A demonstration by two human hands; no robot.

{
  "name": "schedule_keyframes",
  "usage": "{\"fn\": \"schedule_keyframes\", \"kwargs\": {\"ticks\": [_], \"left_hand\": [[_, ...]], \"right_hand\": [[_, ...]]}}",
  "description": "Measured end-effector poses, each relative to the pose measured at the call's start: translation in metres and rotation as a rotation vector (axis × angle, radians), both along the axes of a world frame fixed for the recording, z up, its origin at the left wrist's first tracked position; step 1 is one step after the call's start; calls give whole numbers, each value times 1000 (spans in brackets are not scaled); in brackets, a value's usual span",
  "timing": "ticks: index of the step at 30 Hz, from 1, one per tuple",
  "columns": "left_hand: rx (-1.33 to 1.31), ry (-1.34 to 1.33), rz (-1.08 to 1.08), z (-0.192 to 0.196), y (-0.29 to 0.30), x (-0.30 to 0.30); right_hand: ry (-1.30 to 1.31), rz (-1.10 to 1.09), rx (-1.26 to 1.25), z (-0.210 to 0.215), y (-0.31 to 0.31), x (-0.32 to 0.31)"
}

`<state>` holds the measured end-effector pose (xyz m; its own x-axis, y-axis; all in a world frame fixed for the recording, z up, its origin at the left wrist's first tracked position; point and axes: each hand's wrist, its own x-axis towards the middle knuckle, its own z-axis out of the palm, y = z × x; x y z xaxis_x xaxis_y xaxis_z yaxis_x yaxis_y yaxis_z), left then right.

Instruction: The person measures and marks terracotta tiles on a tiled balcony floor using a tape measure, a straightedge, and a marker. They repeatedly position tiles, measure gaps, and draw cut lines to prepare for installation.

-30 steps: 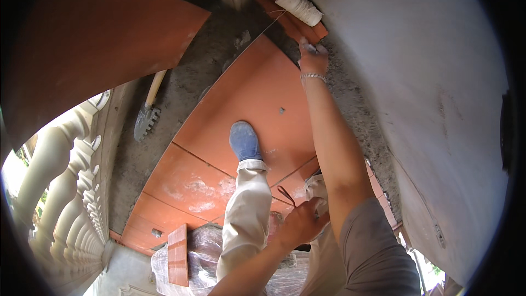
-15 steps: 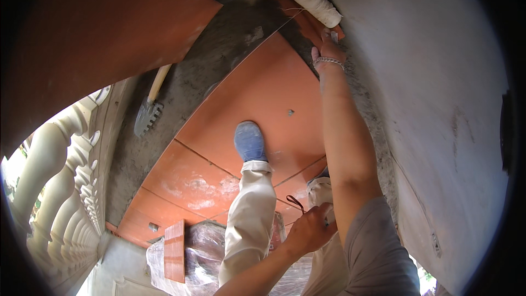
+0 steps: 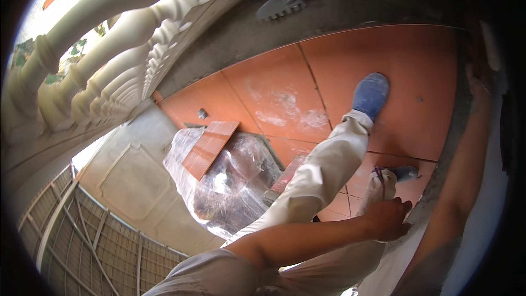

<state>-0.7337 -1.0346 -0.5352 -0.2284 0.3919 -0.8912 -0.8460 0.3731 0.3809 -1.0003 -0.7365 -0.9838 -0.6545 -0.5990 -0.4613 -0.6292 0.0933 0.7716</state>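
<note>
My left hand (image 3: 386, 220) is closed in front of my lower leg. A dark red cord loop (image 3: 379, 174) rises beside it; whatever the fingers hold is hidden. Over at the far right rim, my right hand (image 3: 479, 81) reaches along the wall in shadow, its fingers too dark to read. Close to it is a dim pale shape (image 3: 489, 46), probably the string roll seen earlier. Large orange floor tiles (image 3: 405, 49) lie beneath me, and my blue shoe (image 3: 371, 96) stands on one. A thin string (image 3: 383, 25) runs along their far edge.
A notched trowel (image 3: 282, 4) with a wooden handle lies on the grey mortar bed (image 3: 235, 49). Plastic-wrapped material (image 3: 235, 181) carries a narrow orange tile (image 3: 211, 148). A small grey lump (image 3: 203, 113) sits nearby. Pale balusters (image 3: 126, 38) line the left.
The view has swung, shifting the floor, trowel and balusters across the picture and bringing a metal-framed roof into sight lower left. My right hand is now at the dark rim. My left hand stays closed.
</note>
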Motion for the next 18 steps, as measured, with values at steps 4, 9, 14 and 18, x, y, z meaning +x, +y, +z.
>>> {"fn": "schedule_keyframes", "kwargs": {"ticks": [4,9,14,18], "left_hand": [[48,21,-17,-2,1,4],[21,30,47,1,0,10],[88,-23,18,0,-4,6],[84,-47,14,1,-6,4]], "right_hand": [[-143,-97,-398,-62,50,-10],[-84,-14,-484,-84,78,-7],[-83,-89,-530,-79,87,4],[-182,-207,-472,-54,73,7]]}}
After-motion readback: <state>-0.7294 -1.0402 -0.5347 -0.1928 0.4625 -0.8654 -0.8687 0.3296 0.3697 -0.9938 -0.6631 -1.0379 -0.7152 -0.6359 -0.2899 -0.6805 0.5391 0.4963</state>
